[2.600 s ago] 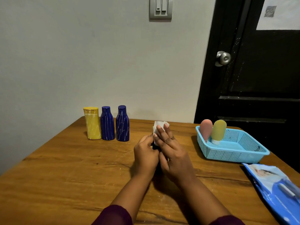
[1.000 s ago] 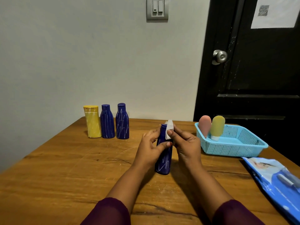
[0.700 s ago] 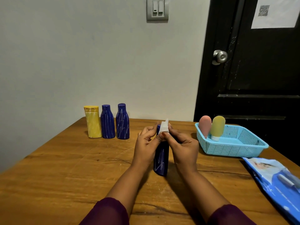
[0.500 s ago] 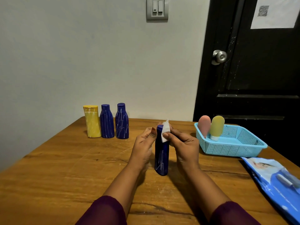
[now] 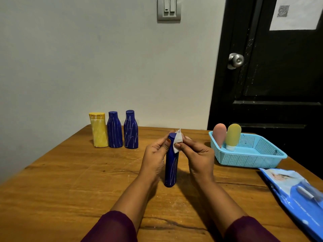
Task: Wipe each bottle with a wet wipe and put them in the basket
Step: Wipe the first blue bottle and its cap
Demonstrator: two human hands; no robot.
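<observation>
- left of the basket (image 5: 248, 161), head view: blue bottle (image 5: 171, 170), roughly upright, base apparently on the table (image 5: 70, 180), pale scribbles down its side.
- left hand (image 5: 154, 154): curled round the bottle's neck and shoulder on the side away from the basket, thumb on the front, steadying it.
- right hand (image 5: 197, 154): on the basket side of the bottle, fingertips pinching a folded wet wipe (image 5: 177, 143) against the neck just under the cap.
- bottle relative to hands: between the two, cap level with the fingertips, lower body showing below both palms.
- step in hand, judged: wiping the upper part. to do it well, the left hand should hold the base planted, the wipe should run the full length, and the bottle should be turned so each scribbled face is covered.
- inside the basket, at its left end: pink bottle (image 5: 219, 135) and yellow-green bottle (image 5: 232, 135), side by side.
- well left of the basket, by the wall: yellow bottle (image 5: 98, 131), second blue bottle (image 5: 114, 131), third blue bottle (image 5: 131, 131), in a row, all scribbled, seemingly unwiped.
- just in front of the basket: blue wipes pack (image 5: 297, 193).
</observation>
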